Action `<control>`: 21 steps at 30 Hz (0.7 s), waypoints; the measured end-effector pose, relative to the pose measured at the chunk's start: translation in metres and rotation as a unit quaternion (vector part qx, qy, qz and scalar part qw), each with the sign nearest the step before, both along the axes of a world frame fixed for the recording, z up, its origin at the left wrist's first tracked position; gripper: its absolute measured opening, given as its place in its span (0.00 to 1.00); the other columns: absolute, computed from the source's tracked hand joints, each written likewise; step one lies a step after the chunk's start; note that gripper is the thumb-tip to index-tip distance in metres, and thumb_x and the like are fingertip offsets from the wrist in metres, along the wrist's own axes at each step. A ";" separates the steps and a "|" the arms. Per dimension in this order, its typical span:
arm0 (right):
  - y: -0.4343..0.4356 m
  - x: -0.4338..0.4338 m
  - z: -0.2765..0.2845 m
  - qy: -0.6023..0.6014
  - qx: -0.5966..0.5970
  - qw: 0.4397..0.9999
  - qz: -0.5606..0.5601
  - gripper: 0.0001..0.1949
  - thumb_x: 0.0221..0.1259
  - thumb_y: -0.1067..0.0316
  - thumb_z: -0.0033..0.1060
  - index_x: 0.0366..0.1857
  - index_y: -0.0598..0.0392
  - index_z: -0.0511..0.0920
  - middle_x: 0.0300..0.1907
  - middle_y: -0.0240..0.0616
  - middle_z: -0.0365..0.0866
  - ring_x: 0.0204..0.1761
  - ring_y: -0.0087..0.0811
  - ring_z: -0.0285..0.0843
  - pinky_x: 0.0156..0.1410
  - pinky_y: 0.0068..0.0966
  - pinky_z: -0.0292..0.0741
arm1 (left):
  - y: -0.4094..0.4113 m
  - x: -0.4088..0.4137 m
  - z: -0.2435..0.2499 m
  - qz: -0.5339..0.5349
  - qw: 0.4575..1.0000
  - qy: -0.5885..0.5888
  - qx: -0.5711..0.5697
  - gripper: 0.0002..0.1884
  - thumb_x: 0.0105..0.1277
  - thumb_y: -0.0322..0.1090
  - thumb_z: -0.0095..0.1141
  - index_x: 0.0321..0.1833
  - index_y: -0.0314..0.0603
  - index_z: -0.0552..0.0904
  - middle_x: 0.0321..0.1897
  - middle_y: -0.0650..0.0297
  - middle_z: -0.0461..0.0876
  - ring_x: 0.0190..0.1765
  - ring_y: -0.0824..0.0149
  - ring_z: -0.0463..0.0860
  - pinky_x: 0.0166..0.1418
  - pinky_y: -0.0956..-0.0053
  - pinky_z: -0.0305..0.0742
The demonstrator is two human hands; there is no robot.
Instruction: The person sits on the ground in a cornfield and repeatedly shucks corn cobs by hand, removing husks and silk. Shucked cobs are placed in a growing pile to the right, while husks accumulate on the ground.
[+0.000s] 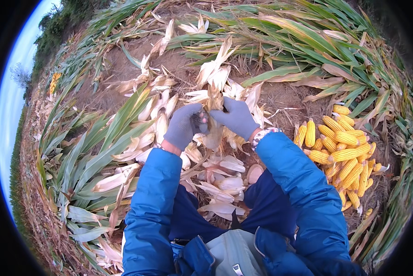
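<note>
Both hands wear grey gloves and meet around an ear of corn in its dry husk (214,132), in front of my body. My left hand (187,124) is curled at the ear's left side, its fingertips bare or worn through. My right hand (237,117) holds the ear's upper right side, thumb across the husk. Pale, dry husks (223,172) lie below the hands, between my legs. Further unpeeled ears or husks (161,117) lie just left of my left hand, and open husks (215,74) spread beyond the ear.
A pile of husked yellow corn cobs (348,151) lies on the ground at the right. Cut green corn stalks and leaves (313,41) cover the far right, and more leaves (99,155) lie at the left. Bare brown soil (123,69) shows beyond. A small yellow heap (54,82) is far left.
</note>
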State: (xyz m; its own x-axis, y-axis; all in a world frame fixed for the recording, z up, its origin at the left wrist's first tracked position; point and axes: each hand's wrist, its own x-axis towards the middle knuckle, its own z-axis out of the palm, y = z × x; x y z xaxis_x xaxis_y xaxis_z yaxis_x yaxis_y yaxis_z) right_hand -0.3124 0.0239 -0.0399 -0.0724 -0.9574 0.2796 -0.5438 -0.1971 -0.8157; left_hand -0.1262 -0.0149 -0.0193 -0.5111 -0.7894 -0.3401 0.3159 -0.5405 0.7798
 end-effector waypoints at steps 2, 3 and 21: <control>-0.004 -0.010 -0.001 -0.047 0.043 0.998 -0.018 0.23 0.49 0.47 0.66 0.25 0.61 0.74 0.22 0.48 0.76 0.25 0.43 0.76 0.33 0.37 0.71 | -0.003 -0.004 0.000 0.022 0.959 -0.197 -0.204 0.19 0.59 0.41 0.65 0.45 0.34 0.77 0.31 0.62 0.78 0.34 0.70 0.79 0.38 0.74 0.77; -0.007 -0.014 -0.003 -0.072 0.063 0.995 -0.024 0.23 0.49 0.47 0.66 0.24 0.62 0.74 0.21 0.48 0.75 0.25 0.43 0.76 0.32 0.37 0.70 | -0.003 -0.003 0.001 0.036 0.907 -0.291 -0.301 0.23 0.58 0.43 0.67 0.48 0.33 0.77 0.33 0.63 0.78 0.36 0.72 0.79 0.40 0.76 0.77; -0.024 -0.030 0.014 -0.099 -0.011 0.994 -0.038 0.14 0.63 0.60 0.56 0.28 0.63 0.80 0.23 0.35 0.78 0.22 0.23 0.77 0.29 0.24 0.76 | 0.035 -0.029 -0.012 0.009 0.769 -0.478 -0.426 0.38 0.46 0.51 0.70 0.58 0.37 0.74 0.47 0.48 0.81 0.50 0.51 0.81 0.54 0.61 0.75</control>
